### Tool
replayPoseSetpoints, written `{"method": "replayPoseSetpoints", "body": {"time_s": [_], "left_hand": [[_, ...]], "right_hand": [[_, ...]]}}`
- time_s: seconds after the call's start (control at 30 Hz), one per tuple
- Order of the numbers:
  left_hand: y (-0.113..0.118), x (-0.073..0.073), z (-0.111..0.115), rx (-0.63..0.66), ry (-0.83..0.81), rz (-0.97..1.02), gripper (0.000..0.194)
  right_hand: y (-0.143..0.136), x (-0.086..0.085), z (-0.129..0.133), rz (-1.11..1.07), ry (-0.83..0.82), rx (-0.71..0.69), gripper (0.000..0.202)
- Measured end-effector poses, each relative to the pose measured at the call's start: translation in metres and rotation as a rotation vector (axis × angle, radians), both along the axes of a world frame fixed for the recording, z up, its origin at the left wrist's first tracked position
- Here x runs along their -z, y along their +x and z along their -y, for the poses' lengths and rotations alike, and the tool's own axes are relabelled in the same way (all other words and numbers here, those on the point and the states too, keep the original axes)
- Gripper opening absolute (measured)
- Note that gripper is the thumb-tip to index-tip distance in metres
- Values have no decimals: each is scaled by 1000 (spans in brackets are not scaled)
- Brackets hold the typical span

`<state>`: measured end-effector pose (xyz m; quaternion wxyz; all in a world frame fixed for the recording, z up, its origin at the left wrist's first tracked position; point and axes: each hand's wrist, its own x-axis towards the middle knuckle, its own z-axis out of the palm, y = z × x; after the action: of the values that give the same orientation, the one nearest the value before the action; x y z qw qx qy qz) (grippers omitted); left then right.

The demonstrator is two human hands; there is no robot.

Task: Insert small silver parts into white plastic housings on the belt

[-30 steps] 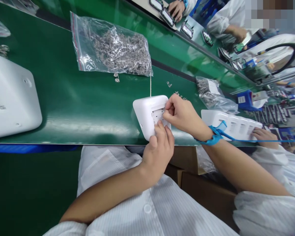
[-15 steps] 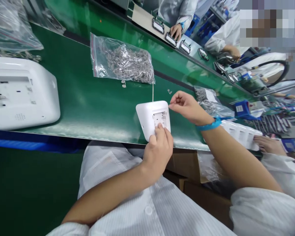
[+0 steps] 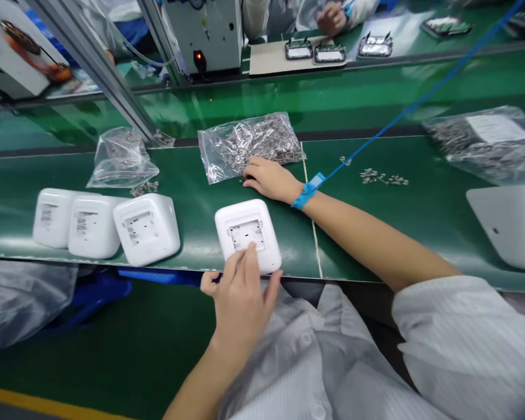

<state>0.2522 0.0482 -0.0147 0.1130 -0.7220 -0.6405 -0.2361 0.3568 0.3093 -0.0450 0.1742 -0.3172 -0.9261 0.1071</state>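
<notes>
A white plastic housing [image 3: 266,234] lies on the green bench before me, its recessed compartment with small metal contacts facing up. My left hand [image 3: 244,286] rests against its near side, fingers stretched out with the tips at the recess and thumb apart. Beyond the housing, my right hand [image 3: 271,179] is at the lower edge of a clear zip bag [image 3: 256,140] full of small metal parts. Its fingers are bent and drawn together; what is between them is hidden. A blue wristband [image 3: 308,191] with a cord is on my right wrist.
Several similar white housings [image 3: 146,230] stand at the left, near another clear bag [image 3: 121,158]. Loose metal clips [image 3: 382,177] lie to the right, before a bigger bag [image 3: 485,137]. Another white housing [image 3: 511,224] sits at far right. A co-worker's hand [image 3: 331,18] is across the bench.
The view has swung left. My right hand has gone from beside the housing to the bag's edge. My left hand stays at the housing, its fingers now more spread.
</notes>
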Motion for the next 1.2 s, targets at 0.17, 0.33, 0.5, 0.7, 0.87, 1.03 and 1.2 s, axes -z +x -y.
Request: {"method": "replayPoseSetpoints", "body": {"time_s": [0.17,0.33,0.5,0.7,0.87,1.03,1.2], "left_hand": [[-20,8,-16,-4,45,-23,39],[-15,5,-34,49,85,4,40],[6,-15,-56,183,299,121,30],[24,-26,-85,318,278,190,14],[26,-36,-96,339,11,452,13],[31,-43,-103,270,-160,752,12],[37,-39,-107,195,-179,913,14]], "right_hand": [[28,5,-3,-113,-34,3,9],[62,-9,24,-446,-93,73,6],[82,-37,80,-650,-74,-34,5],[93,-41,100,-770,-106,-97,5],[101,-42,98,-818,-161,-112,9],[104,-42,101,-1008,-627,-79,24],[98,-31,101,-1226,-1093,-152,20]]}}
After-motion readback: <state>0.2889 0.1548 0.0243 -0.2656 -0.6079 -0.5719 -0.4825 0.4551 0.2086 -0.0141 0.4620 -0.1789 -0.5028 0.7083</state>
